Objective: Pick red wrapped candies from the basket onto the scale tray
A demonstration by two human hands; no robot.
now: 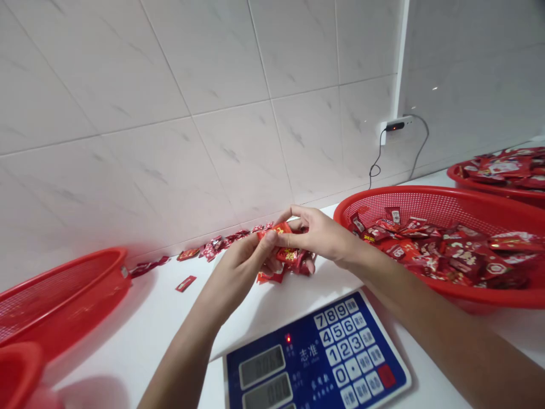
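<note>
My left hand [251, 258] and my right hand [313, 233] meet over the white pan of a digital scale [313, 352]. Between them is a bunch of small red candy packets [287, 255] with yellow print. The left thumb and fingers pinch an orange-red packet at the top of the bunch. The right hand is curled over the other packets, with some showing below its fingers. Parts of the bunch are hidden by the fingers. The scale's blue panel has number keys, a lit red light and grey displays.
A red mesh basket [443, 196] full of red packets stands at the right, another filled basket [457, 173] behind it. Red baskets [97, 284] stand at the left. Loose packets [213, 247] line the tiled wall; one [186, 283] lies apart. A cable [380, 156] hangs from a socket strip.
</note>
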